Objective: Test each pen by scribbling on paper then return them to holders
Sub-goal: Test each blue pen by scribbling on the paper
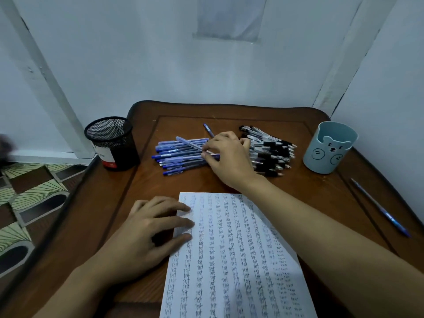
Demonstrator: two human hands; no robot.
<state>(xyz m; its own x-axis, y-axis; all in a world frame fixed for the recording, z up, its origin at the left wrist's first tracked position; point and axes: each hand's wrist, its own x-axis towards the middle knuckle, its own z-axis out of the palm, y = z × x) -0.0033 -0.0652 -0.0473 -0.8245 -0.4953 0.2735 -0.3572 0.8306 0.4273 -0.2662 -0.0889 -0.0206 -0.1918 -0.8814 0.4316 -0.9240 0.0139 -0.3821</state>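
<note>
A pile of blue pens (pixel 176 156) lies at the middle of the wooden table (pixel 142 187), with a pile of black-grip pens (pixel 271 150) to its right. My right hand (pixel 229 157) is over the gap between the piles, its fingers pinching one blue capped pen (pixel 189 143) off the top of the blue pile. My left hand (pixel 151 230) rests flat on the left edge of a sheet of paper (pixel 231 260) covered in rows of scribbles. A black mesh holder (pixel 112 143) stands at the left, a light blue bear holder (pixel 329 148) at the right.
One blue pen (pixel 380 207) lies alone along the table's right edge. Another blue pen (pixel 208 130) pokes out behind my right hand. White walls close in behind and to the right. A patterned floor (pixel 29 203) lies to the left.
</note>
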